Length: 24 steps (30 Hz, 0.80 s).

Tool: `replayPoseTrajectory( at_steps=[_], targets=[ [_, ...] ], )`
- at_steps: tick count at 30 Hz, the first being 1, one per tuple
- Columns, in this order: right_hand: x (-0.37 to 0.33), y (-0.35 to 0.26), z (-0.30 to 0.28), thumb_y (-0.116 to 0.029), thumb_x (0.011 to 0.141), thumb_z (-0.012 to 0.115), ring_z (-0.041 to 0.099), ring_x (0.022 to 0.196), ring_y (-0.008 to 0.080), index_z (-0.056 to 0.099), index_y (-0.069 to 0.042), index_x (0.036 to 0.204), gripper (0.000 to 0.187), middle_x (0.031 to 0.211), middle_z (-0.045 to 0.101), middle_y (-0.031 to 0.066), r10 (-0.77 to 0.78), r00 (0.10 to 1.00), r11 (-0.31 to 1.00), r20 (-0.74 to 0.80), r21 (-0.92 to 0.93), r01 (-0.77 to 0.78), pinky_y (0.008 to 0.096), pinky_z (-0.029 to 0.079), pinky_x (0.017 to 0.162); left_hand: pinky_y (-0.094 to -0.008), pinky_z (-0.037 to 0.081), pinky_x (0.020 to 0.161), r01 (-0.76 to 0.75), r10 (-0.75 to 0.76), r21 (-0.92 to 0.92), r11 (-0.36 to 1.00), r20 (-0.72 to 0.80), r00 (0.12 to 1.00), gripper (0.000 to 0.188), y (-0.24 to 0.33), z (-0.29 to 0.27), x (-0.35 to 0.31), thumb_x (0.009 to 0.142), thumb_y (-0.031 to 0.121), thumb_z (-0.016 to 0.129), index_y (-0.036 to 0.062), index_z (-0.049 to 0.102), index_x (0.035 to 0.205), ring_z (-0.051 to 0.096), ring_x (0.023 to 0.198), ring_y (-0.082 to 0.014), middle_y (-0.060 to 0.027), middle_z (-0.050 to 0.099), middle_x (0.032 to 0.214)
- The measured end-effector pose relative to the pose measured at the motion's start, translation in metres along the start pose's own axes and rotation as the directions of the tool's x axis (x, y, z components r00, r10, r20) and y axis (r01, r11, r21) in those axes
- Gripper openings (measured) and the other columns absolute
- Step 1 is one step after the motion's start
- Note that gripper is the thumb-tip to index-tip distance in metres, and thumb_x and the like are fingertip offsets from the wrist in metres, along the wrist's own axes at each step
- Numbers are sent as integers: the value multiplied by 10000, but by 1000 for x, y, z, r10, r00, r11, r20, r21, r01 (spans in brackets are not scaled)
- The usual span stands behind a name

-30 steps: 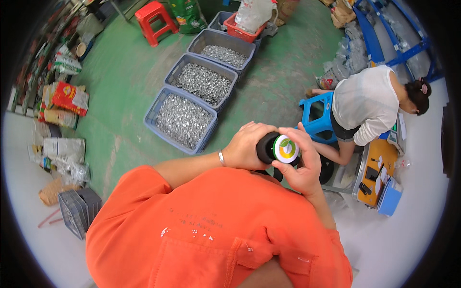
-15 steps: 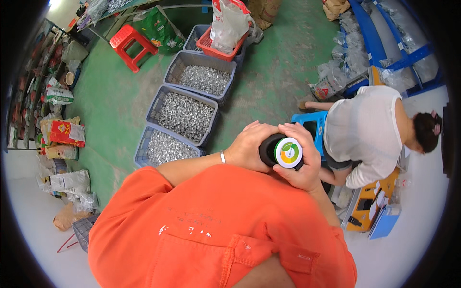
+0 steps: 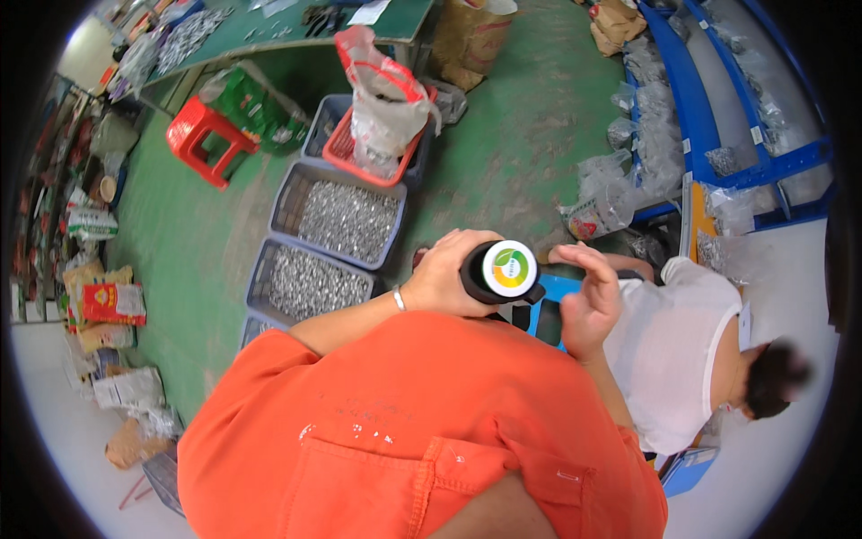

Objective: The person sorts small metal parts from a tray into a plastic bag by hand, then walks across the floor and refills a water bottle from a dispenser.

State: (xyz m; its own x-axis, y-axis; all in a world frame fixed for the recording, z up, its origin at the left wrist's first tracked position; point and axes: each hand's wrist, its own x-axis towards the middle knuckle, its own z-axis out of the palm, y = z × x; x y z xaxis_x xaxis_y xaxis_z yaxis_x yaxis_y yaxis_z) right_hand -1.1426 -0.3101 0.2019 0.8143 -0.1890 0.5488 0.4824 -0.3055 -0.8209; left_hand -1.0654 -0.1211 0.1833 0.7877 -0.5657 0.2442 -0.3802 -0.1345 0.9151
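Observation:
My left hand (image 3: pixel 440 277) is wrapped round a dark bottle (image 3: pixel 479 274), held in front of my chest. Its top faces up and carries a round white disc (image 3: pixel 510 269) with a green, yellow and orange design. A small dark piece juts from the bottle's right side. To the right of it, my right hand (image 3: pixel 591 305) is raised clear of the bottle, fingers loosely bent and apart, with nothing visible in it. The base of the bottle is hidden by my left hand and the view from above.
Grey-blue crates (image 3: pixel 337 211) of small metal parts stand in a row ahead, with a red basket (image 3: pixel 346 148) holding a plastic bag. A red stool (image 3: pixel 206 139) is at the left. A seated co-worker (image 3: pixel 669 346) in white is close on my right, near blue shelving (image 3: pixel 682 81).
My right hand has come off the bottle and moved right; my left hand still holds it. The view has shifted, and the co-worker now appears lower and nearer.

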Motion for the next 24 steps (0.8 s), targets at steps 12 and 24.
replayPoseTrajectory(
  at_steps=[12, 24],
  targets=[
    [118, 141, -51, 9, 841, 520, 578, 823, 110, 547, 20, 934, 97, 889, 610, 76, 596, 684, 780, -419, 102, -617, 216, 444, 756, -352, 444, 829, -60, 52, 102, 993, 83, 995, 648, -80, -55, 249, 479, 132, 792, 76, 515, 1062, 543, 945, -282, -96, 561, 1002],
    [335, 306, -171, 8, 824, 543, 554, 751, 72, 565, 7, 921, 99, 846, 614, 51, 653, 687, 746, -319, 115, -656, 199, 438, 678, -276, 442, 849, 206, -209, -38, 978, -106, 972, 703, -137, -26, 498, 506, 97, 795, 13, 469, 1123, 557, 933, -134, -58, 578, 997]
  ],
)
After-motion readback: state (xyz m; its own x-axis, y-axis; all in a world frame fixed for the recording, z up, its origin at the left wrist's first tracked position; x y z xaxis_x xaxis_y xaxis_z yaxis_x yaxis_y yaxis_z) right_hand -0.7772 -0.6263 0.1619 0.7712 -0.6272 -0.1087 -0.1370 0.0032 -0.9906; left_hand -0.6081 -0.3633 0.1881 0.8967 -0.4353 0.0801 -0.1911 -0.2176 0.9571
